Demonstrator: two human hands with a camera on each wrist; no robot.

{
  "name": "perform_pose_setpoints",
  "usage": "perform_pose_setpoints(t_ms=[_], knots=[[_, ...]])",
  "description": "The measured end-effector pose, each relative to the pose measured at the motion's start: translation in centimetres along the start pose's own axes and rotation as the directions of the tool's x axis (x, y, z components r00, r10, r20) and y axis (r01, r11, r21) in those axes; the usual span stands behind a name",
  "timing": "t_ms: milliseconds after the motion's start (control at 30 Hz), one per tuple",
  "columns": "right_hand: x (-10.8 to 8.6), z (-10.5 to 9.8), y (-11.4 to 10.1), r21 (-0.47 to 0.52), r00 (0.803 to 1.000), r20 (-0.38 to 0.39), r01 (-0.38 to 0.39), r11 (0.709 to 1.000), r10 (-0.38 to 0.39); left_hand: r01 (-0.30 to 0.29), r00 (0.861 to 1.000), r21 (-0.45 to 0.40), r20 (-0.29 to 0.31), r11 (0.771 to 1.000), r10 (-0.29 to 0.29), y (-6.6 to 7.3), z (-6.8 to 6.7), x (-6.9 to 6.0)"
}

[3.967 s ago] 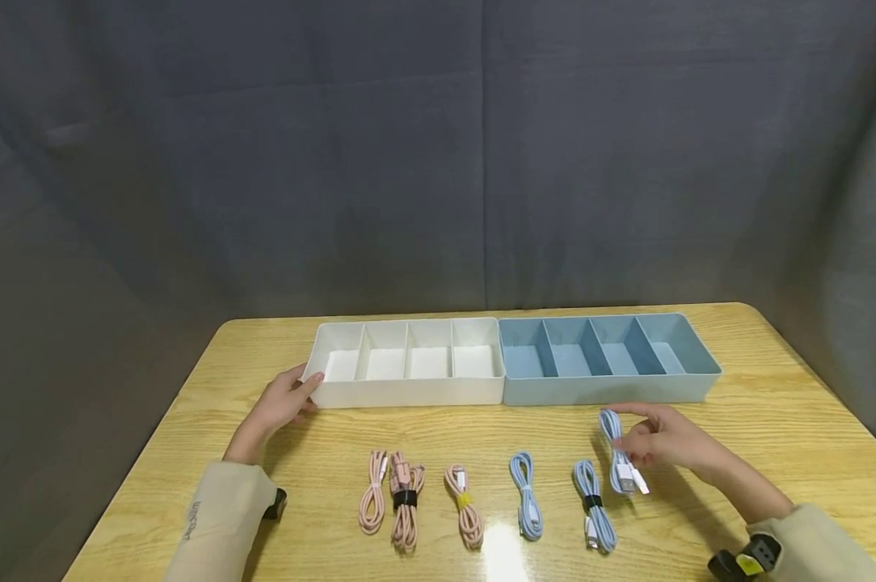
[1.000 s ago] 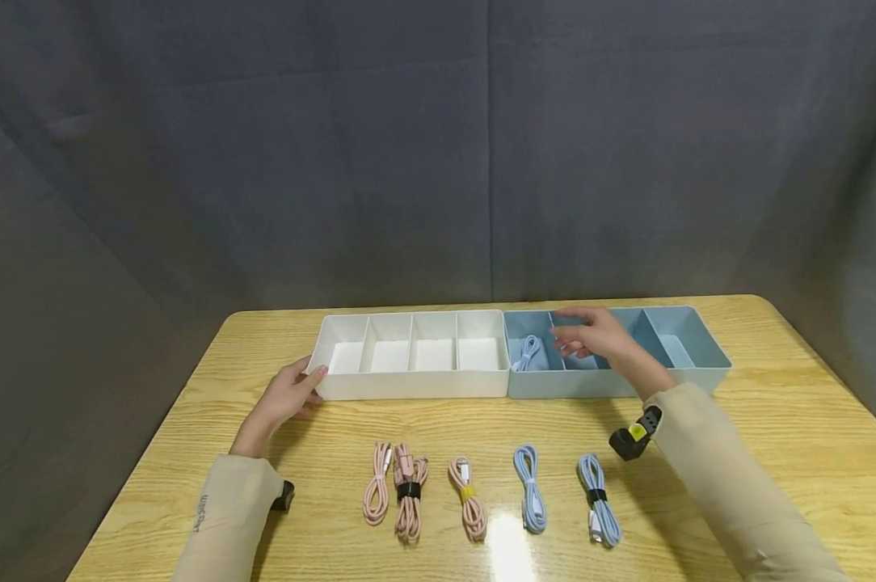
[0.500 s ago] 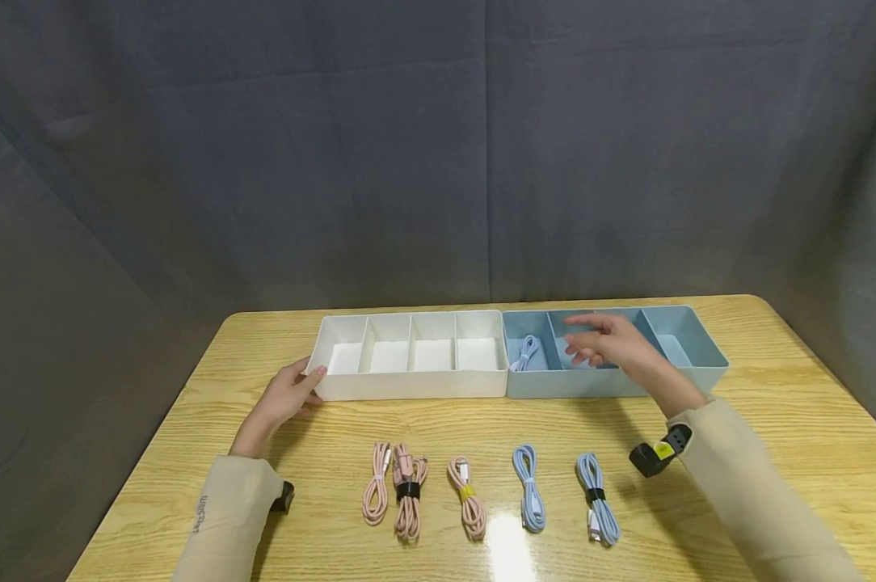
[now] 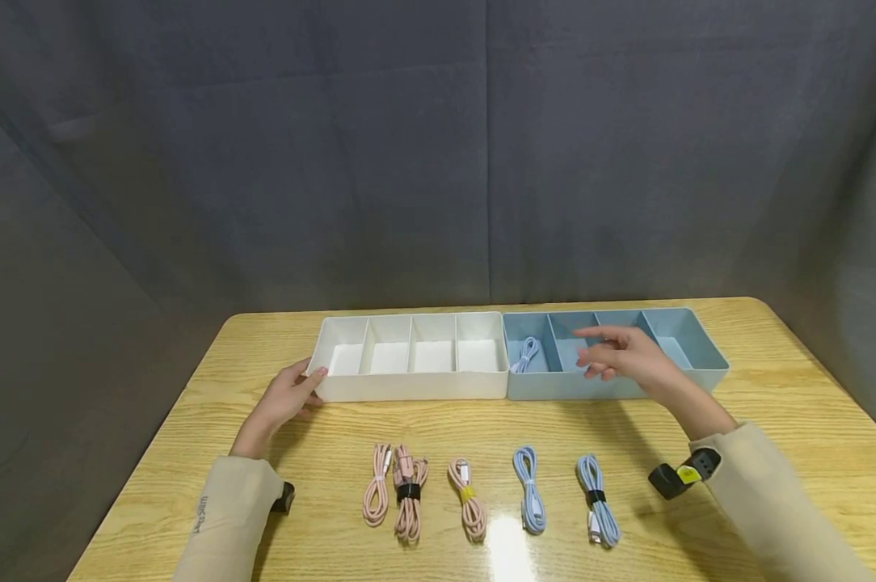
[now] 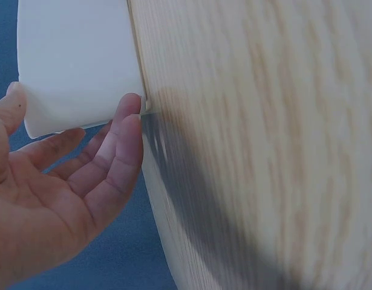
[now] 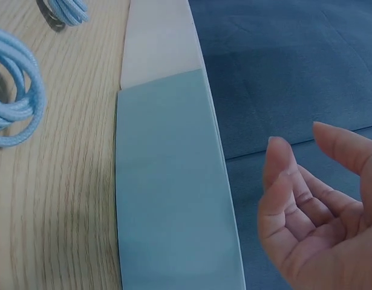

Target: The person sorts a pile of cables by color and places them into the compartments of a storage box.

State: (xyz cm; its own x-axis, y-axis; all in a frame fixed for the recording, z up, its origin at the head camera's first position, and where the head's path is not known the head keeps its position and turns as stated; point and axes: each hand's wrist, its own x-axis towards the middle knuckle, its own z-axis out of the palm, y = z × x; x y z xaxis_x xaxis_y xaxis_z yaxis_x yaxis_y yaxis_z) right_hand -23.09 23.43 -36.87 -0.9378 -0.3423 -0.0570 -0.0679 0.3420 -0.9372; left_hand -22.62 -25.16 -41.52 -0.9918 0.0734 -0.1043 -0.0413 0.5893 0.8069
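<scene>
My left hand (image 4: 281,402) holds the left end of the white divided organizer box (image 4: 409,387). In the left wrist view its thumb (image 5: 9,109) lies at the box's rim and its fingers (image 5: 116,160) bend along the end wall. My right hand (image 4: 630,362) hovers over the blue divided organizer box (image 4: 583,387), with nothing in its loosely bent fingers (image 6: 279,199). A bundled light blue cable (image 4: 528,352) leans in the blue box's leftmost compartment. Two more light blue cables lie in front, one plain (image 4: 529,491) and one with a black strap (image 4: 599,501).
Left of the blue cables lie three pink ones: a plain bundle (image 4: 375,497), one with a black strap (image 4: 408,513) and one with a yellow tie (image 4: 470,509). Both boxes stand end to end on the wooden table (image 4: 438,424), before a dark curtain (image 4: 380,162).
Four seconds ago my right hand held a blue cable above the table; that cable now sits in the blue box. Lately the right hand has drawn back rightward and nearer. My left hand has stayed put.
</scene>
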Motion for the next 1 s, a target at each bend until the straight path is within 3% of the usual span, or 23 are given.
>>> perform_pose_setpoints(t_ms=[467,1000], knots=[[-2.1,-0.1,-0.5,0.027,0.991,0.118,0.063,0.998,-0.065,0.004,1.000,-0.013,0.005,1.000,-0.004,-0.1,0.1,0.3],[-3.4,0.1,1.0,-0.016,0.963,0.266,0.042,0.999,-0.036,0.006,1.000,-0.007,-0.001,1.000,-0.006,0.0,0.1,0.3]])
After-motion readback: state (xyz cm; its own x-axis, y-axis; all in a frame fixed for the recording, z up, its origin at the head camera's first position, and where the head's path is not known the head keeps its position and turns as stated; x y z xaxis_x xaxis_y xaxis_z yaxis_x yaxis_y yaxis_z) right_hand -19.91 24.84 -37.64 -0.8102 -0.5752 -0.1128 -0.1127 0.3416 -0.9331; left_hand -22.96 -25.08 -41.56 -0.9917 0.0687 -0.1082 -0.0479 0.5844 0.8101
